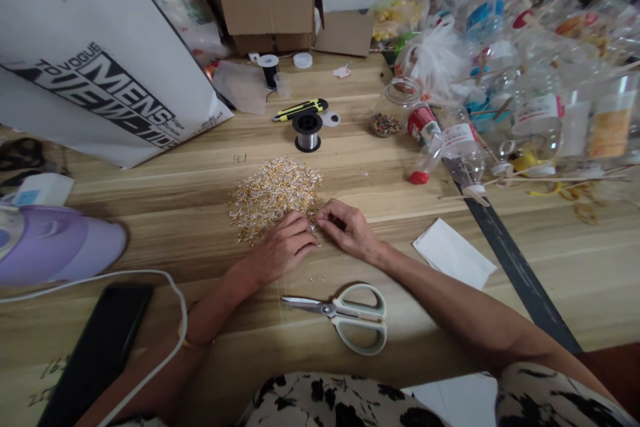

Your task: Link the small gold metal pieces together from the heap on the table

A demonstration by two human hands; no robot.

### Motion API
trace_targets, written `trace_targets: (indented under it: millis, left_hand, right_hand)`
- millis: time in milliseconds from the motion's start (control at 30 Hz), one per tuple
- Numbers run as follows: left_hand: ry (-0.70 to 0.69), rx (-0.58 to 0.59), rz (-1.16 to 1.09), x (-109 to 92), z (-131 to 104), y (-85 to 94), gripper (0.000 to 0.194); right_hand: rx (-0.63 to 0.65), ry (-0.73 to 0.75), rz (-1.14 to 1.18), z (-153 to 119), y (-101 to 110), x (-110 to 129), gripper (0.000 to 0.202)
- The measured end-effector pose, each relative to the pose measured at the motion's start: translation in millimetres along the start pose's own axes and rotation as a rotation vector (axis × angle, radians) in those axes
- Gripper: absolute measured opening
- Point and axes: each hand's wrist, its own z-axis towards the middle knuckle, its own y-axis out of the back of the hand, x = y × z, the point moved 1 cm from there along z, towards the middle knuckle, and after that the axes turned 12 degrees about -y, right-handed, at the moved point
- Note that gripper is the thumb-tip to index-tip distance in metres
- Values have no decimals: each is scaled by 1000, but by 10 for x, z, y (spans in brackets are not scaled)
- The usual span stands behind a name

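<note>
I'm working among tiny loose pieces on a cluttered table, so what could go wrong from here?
The loose heap of tiny pieces lies right by the left hand, so a brush might scatter some. The scissors point toward the left forearm, which could meet the tip. The white cable appears to cross that arm and might snag.

Black phone [100, 347], cardboard box [267, 3]
</note>
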Motion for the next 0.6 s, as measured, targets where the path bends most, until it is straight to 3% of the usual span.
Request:
trace_targets:
  millis: [600]
  left_hand:
    - [-14,-4,-33,3,16,5,14]
  right_hand:
    - [-5,16,-9,4,-1,-7,9]
